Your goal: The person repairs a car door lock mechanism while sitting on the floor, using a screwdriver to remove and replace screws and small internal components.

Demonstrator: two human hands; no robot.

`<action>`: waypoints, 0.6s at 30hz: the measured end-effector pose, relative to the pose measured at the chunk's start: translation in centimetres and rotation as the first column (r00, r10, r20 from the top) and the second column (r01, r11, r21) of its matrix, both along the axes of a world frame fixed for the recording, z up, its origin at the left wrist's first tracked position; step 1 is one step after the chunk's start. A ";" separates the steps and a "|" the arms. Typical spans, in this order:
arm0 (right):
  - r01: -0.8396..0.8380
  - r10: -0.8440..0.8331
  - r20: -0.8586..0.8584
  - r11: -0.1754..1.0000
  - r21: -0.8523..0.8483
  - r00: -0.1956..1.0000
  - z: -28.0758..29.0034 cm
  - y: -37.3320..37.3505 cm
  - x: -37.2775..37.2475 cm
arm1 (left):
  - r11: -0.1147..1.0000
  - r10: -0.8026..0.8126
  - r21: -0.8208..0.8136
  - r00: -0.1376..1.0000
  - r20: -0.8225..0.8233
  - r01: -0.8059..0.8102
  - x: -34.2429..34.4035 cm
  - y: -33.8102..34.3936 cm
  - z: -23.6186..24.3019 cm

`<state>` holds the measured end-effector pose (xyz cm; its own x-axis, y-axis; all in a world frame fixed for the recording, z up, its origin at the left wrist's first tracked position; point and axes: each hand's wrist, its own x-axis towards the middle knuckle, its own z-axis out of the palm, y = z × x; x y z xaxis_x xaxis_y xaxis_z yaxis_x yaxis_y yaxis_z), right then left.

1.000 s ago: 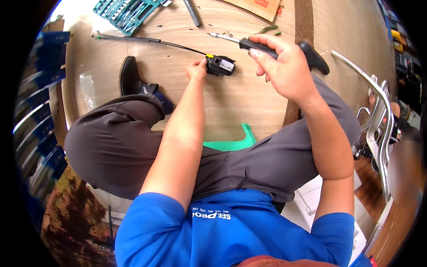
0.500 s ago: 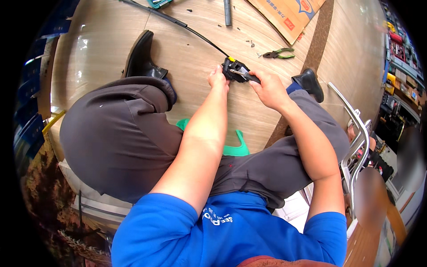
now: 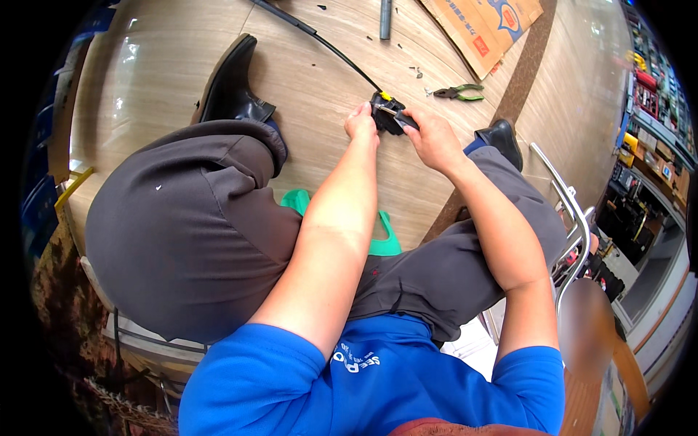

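Note:
My left hand (image 3: pixel 361 125) grips the left side of a black mechanism (image 3: pixel 385 123) at the upper middle. A thin black cable (image 3: pixel 342 57) with a yellow fitting (image 3: pixel 385 97) runs from it toward the upper left. My right hand (image 3: pixel 434 143) is closed on the black handle of a screwdriver (image 3: pixel 405 119), whose metal shaft lies across the mechanism. The tip is too small to make out clearly. Green-handled pliers (image 3: pixel 458 92) lie on the floor just right of the mechanism, beside a few small metal pieces (image 3: pixel 416 73).
A cardboard sheet (image 3: pixel 487 29) and a grey tube (image 3: pixel 385 18) lie beyond. My booted feet (image 3: pixel 229 83) flank the work. A green plastic piece (image 3: pixel 385 236) lies between my legs. Bent chrome tubes (image 3: pixel 563 185) and crowded shelves (image 3: pixel 647 94) stand right; blue racks (image 3: pixel 43 203) stand left.
My right hand has lowered the screwdriver from above the floor onto the black mechanism, and both hands have come together on it. The whole view has shifted with my head.

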<state>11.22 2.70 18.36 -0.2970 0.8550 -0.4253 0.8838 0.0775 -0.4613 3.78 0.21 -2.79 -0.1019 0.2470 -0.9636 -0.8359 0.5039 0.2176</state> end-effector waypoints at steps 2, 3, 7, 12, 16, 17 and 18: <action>-0.005 0.005 0.016 1.000 -0.004 1.000 -0.2 0.2 -0.1 | 1.000 0.001 0.000 1.000 0.002 -0.001 -0.1 0.1 0.3; -0.002 0.002 0.019 1.000 -0.005 1.000 -0.3 0.2 0.0 | 1.000 -0.005 -0.006 1.000 0.007 0.005 0.0 0.1 0.5; -0.001 0.002 0.037 1.000 -0.028 0.999 -0.4 0.6 -0.2 | 0.999 -0.034 -0.024 0.999 0.004 0.034 -0.1 0.2 0.8; -0.015 0.016 0.055 1.000 -0.026 0.998 -0.5 0.7 -0.4 | 1.000 -0.027 -0.008 1.000 0.001 0.027 -0.3 0.2 0.4; -0.030 0.032 0.065 0.999 -0.029 0.997 -0.5 0.7 -0.3 | 0.999 -0.029 -0.018 1.000 0.001 0.029 -0.2 0.3 0.7; -0.038 0.040 0.062 0.999 -0.023 0.997 -0.4 0.7 -0.4 | 0.999 -0.029 -0.019 1.000 0.001 0.029 -0.2 0.3 0.7; -0.038 0.040 0.061 0.999 -0.023 0.997 -0.3 0.8 -0.6 | 0.999 -0.041 -0.024 0.999 -0.002 0.041 -0.3 0.3 0.7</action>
<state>10.65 3.50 18.09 -0.3028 0.8335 -0.4622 0.9070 0.1031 -0.4083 3.46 0.51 -2.10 -0.0946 0.2283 -0.9690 -0.8142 0.5424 0.2073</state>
